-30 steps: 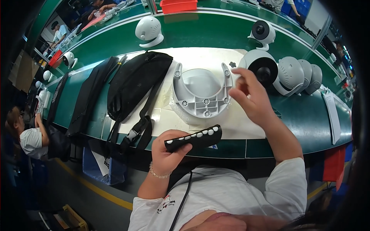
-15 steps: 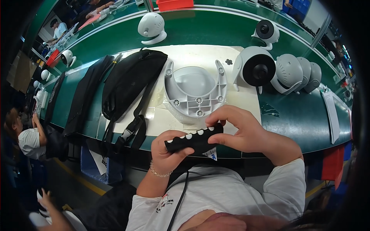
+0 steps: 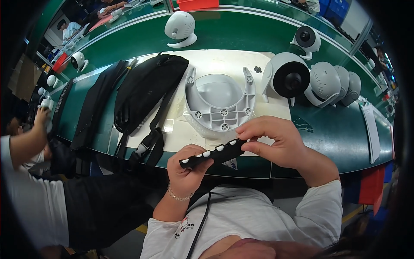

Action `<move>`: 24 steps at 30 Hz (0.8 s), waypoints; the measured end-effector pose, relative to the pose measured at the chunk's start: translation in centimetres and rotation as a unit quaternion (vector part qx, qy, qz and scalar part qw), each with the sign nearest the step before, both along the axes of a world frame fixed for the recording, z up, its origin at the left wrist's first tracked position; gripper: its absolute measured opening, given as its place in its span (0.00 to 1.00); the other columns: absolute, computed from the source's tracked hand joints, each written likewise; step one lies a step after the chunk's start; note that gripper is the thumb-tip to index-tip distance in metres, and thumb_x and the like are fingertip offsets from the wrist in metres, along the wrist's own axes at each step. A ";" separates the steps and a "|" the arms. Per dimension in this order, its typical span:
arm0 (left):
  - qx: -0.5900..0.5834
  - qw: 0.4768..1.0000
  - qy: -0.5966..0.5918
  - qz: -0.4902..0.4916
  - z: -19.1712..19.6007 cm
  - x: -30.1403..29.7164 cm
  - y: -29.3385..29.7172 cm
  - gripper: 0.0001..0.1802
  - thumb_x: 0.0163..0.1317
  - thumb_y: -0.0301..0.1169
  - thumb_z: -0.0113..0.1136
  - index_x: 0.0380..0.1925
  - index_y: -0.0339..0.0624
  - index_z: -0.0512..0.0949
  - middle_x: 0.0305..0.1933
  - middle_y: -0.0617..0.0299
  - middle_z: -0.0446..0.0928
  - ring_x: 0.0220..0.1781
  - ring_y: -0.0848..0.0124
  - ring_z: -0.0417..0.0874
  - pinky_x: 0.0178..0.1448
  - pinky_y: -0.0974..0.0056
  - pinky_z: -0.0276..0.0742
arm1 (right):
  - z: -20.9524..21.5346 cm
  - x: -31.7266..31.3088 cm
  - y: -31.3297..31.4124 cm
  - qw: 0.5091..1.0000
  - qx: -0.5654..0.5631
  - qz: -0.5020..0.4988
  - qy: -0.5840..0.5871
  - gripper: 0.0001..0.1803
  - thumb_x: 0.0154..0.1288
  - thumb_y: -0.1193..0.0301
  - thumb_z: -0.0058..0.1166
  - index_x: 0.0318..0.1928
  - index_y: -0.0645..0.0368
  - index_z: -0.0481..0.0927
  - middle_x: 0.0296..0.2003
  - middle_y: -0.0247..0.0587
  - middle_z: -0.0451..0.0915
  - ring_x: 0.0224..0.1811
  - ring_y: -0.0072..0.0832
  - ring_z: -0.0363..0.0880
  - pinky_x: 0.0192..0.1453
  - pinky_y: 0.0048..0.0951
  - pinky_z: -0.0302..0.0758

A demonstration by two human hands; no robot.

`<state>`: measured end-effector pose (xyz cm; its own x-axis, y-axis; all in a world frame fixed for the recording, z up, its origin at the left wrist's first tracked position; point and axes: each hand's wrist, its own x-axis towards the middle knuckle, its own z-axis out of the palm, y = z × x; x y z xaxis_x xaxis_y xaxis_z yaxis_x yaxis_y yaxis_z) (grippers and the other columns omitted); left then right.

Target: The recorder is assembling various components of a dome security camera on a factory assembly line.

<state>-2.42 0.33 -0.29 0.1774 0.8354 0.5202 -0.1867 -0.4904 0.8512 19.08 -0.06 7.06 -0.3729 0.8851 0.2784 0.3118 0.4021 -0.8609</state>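
Note:
My left hand (image 3: 185, 169) is closed around the left end of a folded black sheet (image 3: 228, 154) with a row of white round dots along its upper edge. The fingers of my right hand (image 3: 274, 140) pinch its right end. I cannot tell whether a single dot is between those fingertips. A printed corner sticks out under the sheet. Just beyond my hands, a U-shaped light grey plastic base (image 3: 224, 116) lies with its ribs and round sockets up, on clear wrap over a pale mat (image 3: 276, 118). A small black flower-shaped piece (image 3: 257, 69) lies on the mat.
A black bag (image 3: 148, 90) with a buckled strap lies left of the base. Grey and black round-headed devices (image 3: 286, 77) stand at the right, another (image 3: 180, 28) at the back. White papers (image 3: 369, 131) lie far right. A person (image 3: 34, 190) reaches in at the left.
The black sheet has tilted and looks narrower; my right hand has shifted slightly to its end. At the left, another person has come close with an arm raised.

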 end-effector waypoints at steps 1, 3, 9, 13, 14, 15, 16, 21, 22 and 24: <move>0.000 1.000 0.000 0.000 0.0 0.1 0.0 0.13 0.42 0.14 0.63 0.29 0.34 0.72 0.26 0.55 0.75 0.28 0.69 0.75 0.33 0.70 0.69 | -0.1 0.0 0.0 0.999 0.038 -0.006 -0.005 0.10 0.48 0.75 0.60 0.34 0.60 0.76 0.35 0.38 0.77 0.33 0.27 0.76 0.36 0.24 0.72; 0.019 1.000 -0.021 0.003 0.1 0.4 0.0 0.13 0.42 0.14 0.62 0.28 0.34 0.72 0.26 0.55 0.75 0.28 0.68 0.75 0.33 0.70 0.69 | -0.1 0.0 0.0 0.993 0.113 -0.007 -0.045 0.10 0.47 0.76 0.60 0.33 0.59 0.76 0.36 0.39 0.76 0.35 0.29 0.76 0.37 0.25 0.72; -0.015 0.999 -0.017 0.025 -0.2 0.4 -0.2 0.14 0.41 0.13 0.62 0.28 0.35 0.72 0.26 0.55 0.75 0.28 0.68 0.76 0.33 0.69 0.70 | -0.1 -0.1 0.4 0.956 0.286 0.020 -0.067 0.12 0.44 0.79 0.58 0.33 0.55 0.75 0.37 0.37 0.75 0.43 0.32 0.73 0.44 0.30 0.67; 0.008 1.000 -0.003 -0.005 -0.1 0.7 -0.1 0.13 0.41 0.12 0.61 0.28 0.35 0.72 0.25 0.55 0.75 0.27 0.68 0.76 0.33 0.69 0.70 | -0.6 -0.9 0.3 0.951 0.302 0.012 -0.067 0.17 0.42 0.79 0.58 0.36 0.54 0.74 0.36 0.34 0.75 0.43 0.31 0.73 0.42 0.29 0.64; 0.011 1.000 -0.005 0.006 0.0 0.9 -0.1 0.13 0.41 0.13 0.61 0.28 0.35 0.72 0.25 0.55 0.75 0.27 0.68 0.76 0.33 0.70 0.70 | -0.7 -0.9 0.3 0.951 0.302 0.012 -0.068 0.17 0.42 0.79 0.58 0.36 0.54 0.74 0.36 0.34 0.75 0.43 0.31 0.73 0.42 0.29 0.64; 0.014 1.000 -0.006 0.016 0.0 1.0 -0.1 0.13 0.41 0.13 0.61 0.28 0.35 0.72 0.25 0.55 0.75 0.27 0.68 0.76 0.33 0.70 0.70 | -0.9 -0.9 0.3 0.942 0.325 0.008 -0.086 0.17 0.42 0.78 0.58 0.36 0.53 0.74 0.35 0.33 0.75 0.42 0.31 0.74 0.41 0.29 0.64; 0.014 1.000 -0.007 0.017 0.0 1.0 -0.1 0.13 0.41 0.13 0.61 0.28 0.35 0.72 0.25 0.55 0.75 0.27 0.68 0.76 0.33 0.70 0.70 | -1.1 -0.9 0.3 0.932 0.349 0.006 -0.103 0.17 0.42 0.78 0.58 0.37 0.53 0.74 0.35 0.33 0.75 0.41 0.30 0.74 0.40 0.29 0.64; -0.057 0.998 0.028 -0.009 -0.4 0.9 -0.1 0.11 0.43 0.15 0.62 0.27 0.34 0.72 0.25 0.56 0.75 0.26 0.72 0.74 0.31 0.72 0.68 | -2.1 -0.9 0.7 0.913 0.392 0.000 -0.117 0.20 0.42 0.81 0.56 0.39 0.54 0.71 0.34 0.32 0.74 0.38 0.31 0.73 0.41 0.30 0.64; -0.057 0.998 0.027 -0.009 -0.5 1.0 -0.1 0.11 0.43 0.15 0.62 0.27 0.34 0.72 0.25 0.56 0.75 0.26 0.72 0.74 0.31 0.72 0.68 | -2.1 -0.9 0.8 0.919 0.380 0.002 -0.108 0.22 0.41 0.81 0.56 0.41 0.54 0.70 0.33 0.32 0.74 0.37 0.31 0.73 0.41 0.30 0.64; -0.062 0.998 0.025 -0.010 -0.7 1.1 -0.1 0.11 0.43 0.15 0.62 0.27 0.33 0.72 0.24 0.58 0.75 0.24 0.74 0.73 0.29 0.73 0.67 | -2.2 -0.9 0.8 0.923 0.368 0.013 -0.113 0.24 0.41 0.82 0.56 0.42 0.54 0.68 0.33 0.33 0.73 0.38 0.32 0.72 0.43 0.32 0.63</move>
